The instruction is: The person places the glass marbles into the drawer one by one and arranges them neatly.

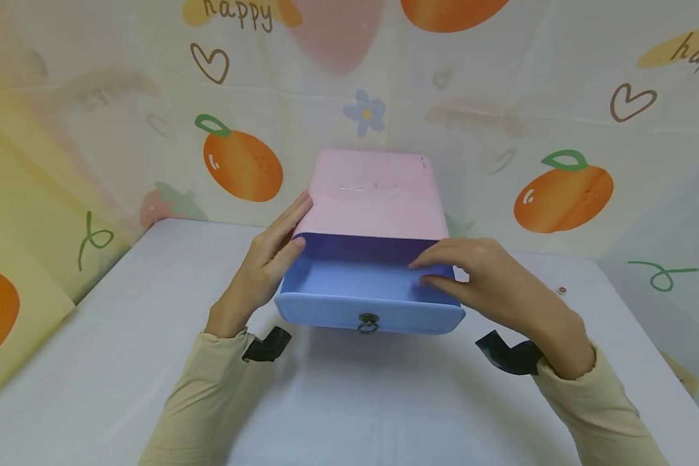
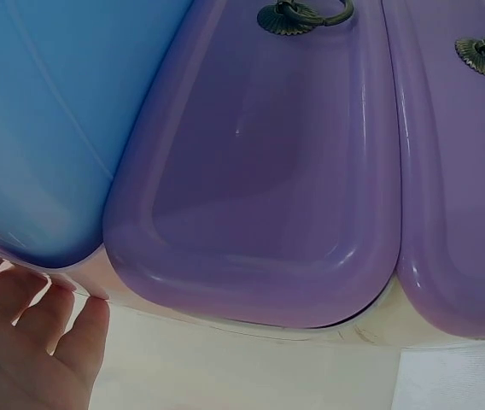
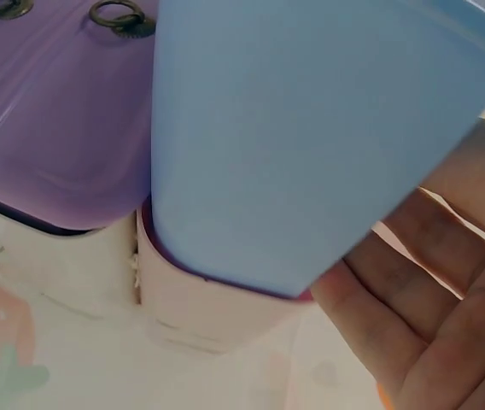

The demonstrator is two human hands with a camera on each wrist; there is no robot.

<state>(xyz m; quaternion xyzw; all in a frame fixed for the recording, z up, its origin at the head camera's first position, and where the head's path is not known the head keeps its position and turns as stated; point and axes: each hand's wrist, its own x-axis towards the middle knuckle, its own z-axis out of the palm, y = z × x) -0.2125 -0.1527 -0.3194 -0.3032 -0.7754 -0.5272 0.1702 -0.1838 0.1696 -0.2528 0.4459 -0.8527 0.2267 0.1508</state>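
A pink cabinet [image 1: 378, 194] stands on the table with its blue drawer [image 1: 349, 265] pulled out toward me. A dark metal ring pull [image 1: 368, 323] hangs on the drawer's front. My left hand [image 1: 262, 265] rests along the cabinet's left side, fingers nearly straight, thumb by the front edge. In the left wrist view, that hand's fingertips [image 2: 93, 307] touch the pink side beside the blue drawer. Over the drawer's right wall reaches my right hand [image 1: 483, 275], fingers gently bent, nothing seen between them. Part of its fingers [image 3: 388, 290] is hidden behind the drawer in the right wrist view.
Purple drawer fronts [image 2: 260, 171] with ring pulls sit below the blue drawer in the wrist views. A small brown round item [image 1: 562, 290] lies on the white table [image 1: 355, 401] to the right. A printed cloth [image 1: 477, 84] hangs right behind the cabinet.
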